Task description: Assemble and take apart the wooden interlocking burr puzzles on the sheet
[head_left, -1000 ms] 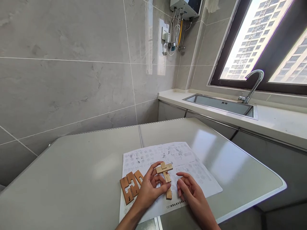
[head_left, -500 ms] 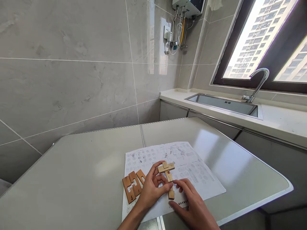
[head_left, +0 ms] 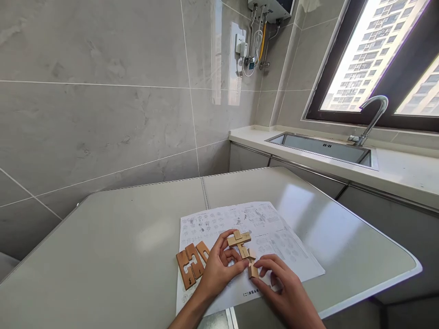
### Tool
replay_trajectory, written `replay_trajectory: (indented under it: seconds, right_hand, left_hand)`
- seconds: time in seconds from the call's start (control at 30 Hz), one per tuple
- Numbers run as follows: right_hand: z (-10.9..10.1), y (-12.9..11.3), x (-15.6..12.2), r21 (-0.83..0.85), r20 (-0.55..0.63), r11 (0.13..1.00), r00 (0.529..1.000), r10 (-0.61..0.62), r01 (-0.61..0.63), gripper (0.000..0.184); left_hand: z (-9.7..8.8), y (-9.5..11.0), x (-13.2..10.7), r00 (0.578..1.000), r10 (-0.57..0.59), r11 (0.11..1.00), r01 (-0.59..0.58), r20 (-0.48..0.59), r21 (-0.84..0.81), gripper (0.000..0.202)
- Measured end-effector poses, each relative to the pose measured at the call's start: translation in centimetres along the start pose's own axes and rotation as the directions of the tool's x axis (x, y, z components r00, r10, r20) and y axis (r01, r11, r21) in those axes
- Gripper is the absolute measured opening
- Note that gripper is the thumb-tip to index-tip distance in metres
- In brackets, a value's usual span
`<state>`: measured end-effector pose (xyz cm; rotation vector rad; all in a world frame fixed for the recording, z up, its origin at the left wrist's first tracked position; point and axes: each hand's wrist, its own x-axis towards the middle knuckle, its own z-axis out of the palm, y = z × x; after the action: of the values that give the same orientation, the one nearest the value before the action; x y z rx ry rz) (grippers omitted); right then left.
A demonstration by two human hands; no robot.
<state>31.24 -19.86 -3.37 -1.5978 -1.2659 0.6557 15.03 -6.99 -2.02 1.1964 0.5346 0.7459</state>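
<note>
My left hand [head_left: 218, 270] is closed around a cluster of interlocking light wooden puzzle pieces [head_left: 239, 239], held a little above a printed paper sheet [head_left: 295, 258]. One notched bar of the cluster lies crosswise at its top. At the lower right end of the cluster is a wooden puzzle piece [head_left: 253, 272], pinched between the thumb and fingers of my right hand [head_left: 286, 285]. Fingers cover part of where the pieces meet, so I cannot tell how they interlock. Left of my left hand, several darker brown notched wooden pieces [head_left: 185, 273] lie on the sheet.
The sheet lies on a pale glossy table [head_left: 113, 256] with a seam across it. Beyond the table's right edge runs a counter [head_left: 408, 171] with a sink [head_left: 322, 148] and a tap [head_left: 372, 119]. A grey tiled wall [head_left: 103, 123] stands behind the table.
My right thumb and fingers have closed on the lower puzzle piece, which has shifted and tilted to the right. My left hand keeps its hold on the cluster.
</note>
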Motion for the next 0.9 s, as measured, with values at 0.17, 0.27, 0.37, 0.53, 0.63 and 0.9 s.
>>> replay_trajectory:
  seconds: [0.17,0.27,0.37,0.53,0.63,0.9]
  right_hand:
    - [-1.5,-0.3,0.2,0.427,0.021,0.881,0.976,0.219,-0.206,0.038]
    - [-2.2,-0.5,0.6,0.553,0.084,0.778,0.949,0.304,-0.298,0.048]
    - [-2.9,-1.0,1.2,0.590,0.175,0.732,0.939,0.296,-0.341,0.055]
    - [-4.0,-2.0,2.2,0.461,0.305,0.797,0.914,0.269,-0.389,0.055]
    - [-4.6,-2.2,2.7,0.418,0.397,0.820,0.890,0.224,-0.392,0.052]
    - [-6.0,-2.0,3.5,0.378,0.517,0.835,0.839,0.169,-0.401,0.053]
  left_hand:
    - [-0.3,-0.4,0.1,0.999,0.006,1.000,-0.006,0.032,0.004,0.072]
    - [-0.2,-0.4,-0.1,0.999,0.004,0.999,-0.006,0.046,0.048,0.073]
    - [0.1,-0.1,-0.4,0.996,0.001,0.992,-0.012,0.089,0.123,0.074]
    - [0.7,0.7,-1.0,0.991,0.003,0.958,-0.042,0.136,0.285,0.070]
    - [0.9,0.9,-1.1,0.987,0.040,0.925,-0.096,0.156,0.367,0.069]
    - [0.9,0.9,-0.9,0.974,0.087,0.888,-0.172,0.210,0.427,0.072]
